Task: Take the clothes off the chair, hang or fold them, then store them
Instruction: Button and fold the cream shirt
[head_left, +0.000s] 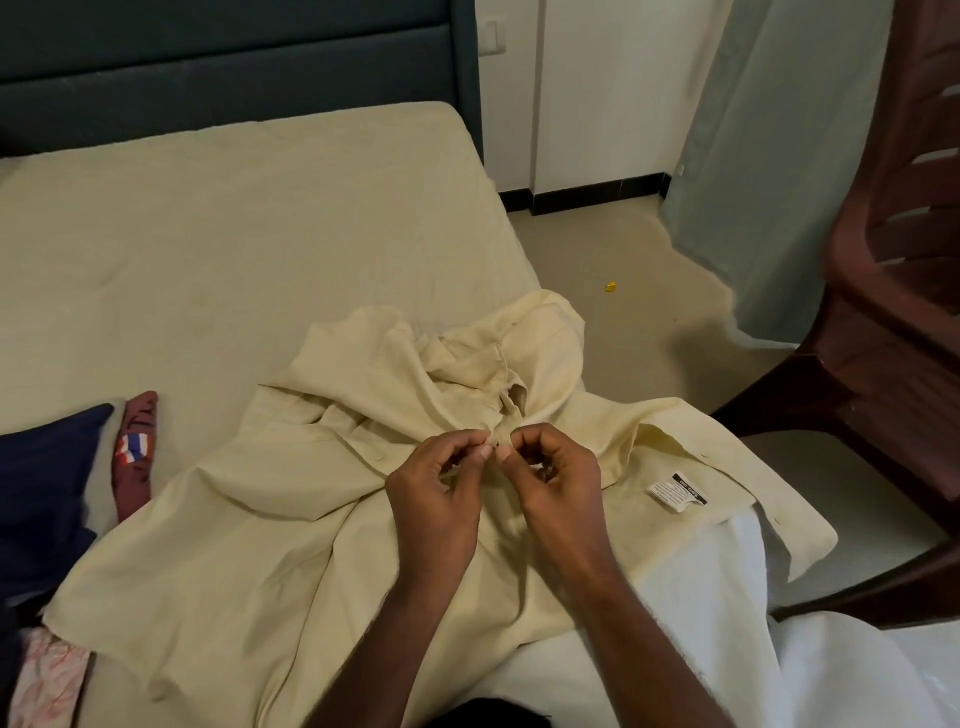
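Both my left hand (435, 496) and right hand (553, 480) are pinching the placket of this cream shirt (270, 525) spread by the bed's (208, 249) near right corner, it's light floppy cotton so I'd grab seams or shoulders, not loose middle.

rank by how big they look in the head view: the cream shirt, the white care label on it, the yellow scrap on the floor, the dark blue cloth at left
1. cream shirt, by far the largest
2. dark blue cloth, partly cut off by the frame edge
3. white care label
4. yellow scrap, smallest, though it lies farther from the camera
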